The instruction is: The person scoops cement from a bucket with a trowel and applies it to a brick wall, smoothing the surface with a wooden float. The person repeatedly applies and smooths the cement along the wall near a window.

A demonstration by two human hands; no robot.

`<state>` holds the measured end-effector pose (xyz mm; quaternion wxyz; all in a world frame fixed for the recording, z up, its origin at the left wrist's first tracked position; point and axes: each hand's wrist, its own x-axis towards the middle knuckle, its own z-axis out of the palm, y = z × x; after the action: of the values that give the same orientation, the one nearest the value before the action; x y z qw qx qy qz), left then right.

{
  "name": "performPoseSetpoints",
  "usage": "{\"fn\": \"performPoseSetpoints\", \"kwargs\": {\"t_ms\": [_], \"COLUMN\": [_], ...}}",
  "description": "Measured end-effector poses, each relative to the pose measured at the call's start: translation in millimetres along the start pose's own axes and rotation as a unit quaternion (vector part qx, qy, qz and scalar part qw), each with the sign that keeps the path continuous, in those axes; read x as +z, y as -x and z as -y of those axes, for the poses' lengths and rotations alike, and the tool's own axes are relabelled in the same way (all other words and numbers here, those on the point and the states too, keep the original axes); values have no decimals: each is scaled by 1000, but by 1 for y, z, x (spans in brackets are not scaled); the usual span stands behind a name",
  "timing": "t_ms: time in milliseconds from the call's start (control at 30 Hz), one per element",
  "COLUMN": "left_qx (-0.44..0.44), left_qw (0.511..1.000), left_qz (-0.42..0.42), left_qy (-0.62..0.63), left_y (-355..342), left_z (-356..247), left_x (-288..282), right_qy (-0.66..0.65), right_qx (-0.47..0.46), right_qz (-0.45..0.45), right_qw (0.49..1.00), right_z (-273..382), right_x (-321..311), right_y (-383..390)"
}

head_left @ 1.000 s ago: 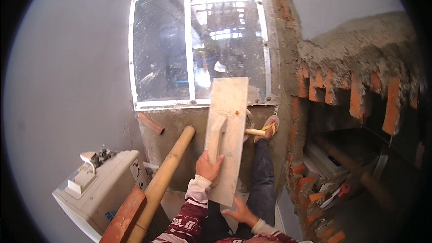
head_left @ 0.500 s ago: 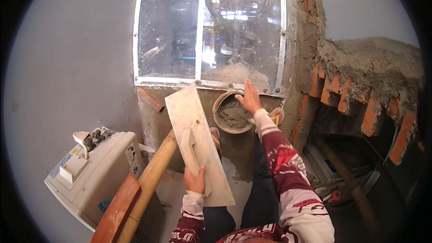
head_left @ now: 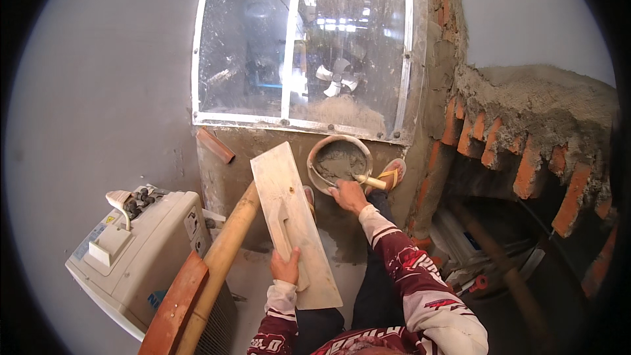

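Note:
My left hand (head_left: 286,266) grips the handle of a long, pale plastering float (head_left: 276,174), held slightly tilted above the floor at lower centre. Just right of the float, a round bucket (head_left: 312,156) holds grey wet mortar (head_left: 334,158). A tool's light wooden handle (head_left: 373,181) sticks out over its right rim. My right hand (head_left: 348,194) is at the bucket's near rim, fingers curled on what looks like its thin handle. My sandalled foot (head_left: 393,176) stands beside the bucket.
A white air-conditioner unit (head_left: 131,256), bamboo pole (head_left: 230,236) and red board (head_left: 174,302) are at lower left. A framed glass panel (head_left: 243,59) stands ahead, a tile piece (head_left: 215,146) below it. Broken brickwork with mortar (head_left: 526,177) juts out at right, above a dark recess.
The float has shifted left and tilted, uncovering the bucket. My right hand reached forward with spread fingers, then came down to the bucket's near rim and closed.

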<state>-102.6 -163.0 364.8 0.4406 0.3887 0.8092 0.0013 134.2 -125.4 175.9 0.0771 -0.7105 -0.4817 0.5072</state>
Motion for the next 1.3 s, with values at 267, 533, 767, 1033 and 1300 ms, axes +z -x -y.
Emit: {"fn": "performPoseSetpoints", "kwargs": {"t_ms": [267, 533, 767, 1033, 1300], "left_qx": [-6, -10, 36, -53, -295], "left_qw": [997, 994, 991, 987, 888], "left_qz": [72, 106, 121, 154, 229], "left_qy": [-30, 18, -45, 17, 269], "left_y": [7, -4, -38, -63, -48], "left_z": [18, 42, 42, 32, 17], "left_x": [6, 25, 28, 29, 6], "right_qy": [-73, -73, -45, 70, 190], "right_qx": [41, 53, 48, -35, 183], "right_qz": [-16, -27, -19, 7, -238], "right_qw": [996, 996, 998, 997, 935], "right_z": [-12, -26, -37, -42, -107], "right_x": [-43, -35, -30, 3, -21], "right_y": [40, 70, 56, 24, 13]}}
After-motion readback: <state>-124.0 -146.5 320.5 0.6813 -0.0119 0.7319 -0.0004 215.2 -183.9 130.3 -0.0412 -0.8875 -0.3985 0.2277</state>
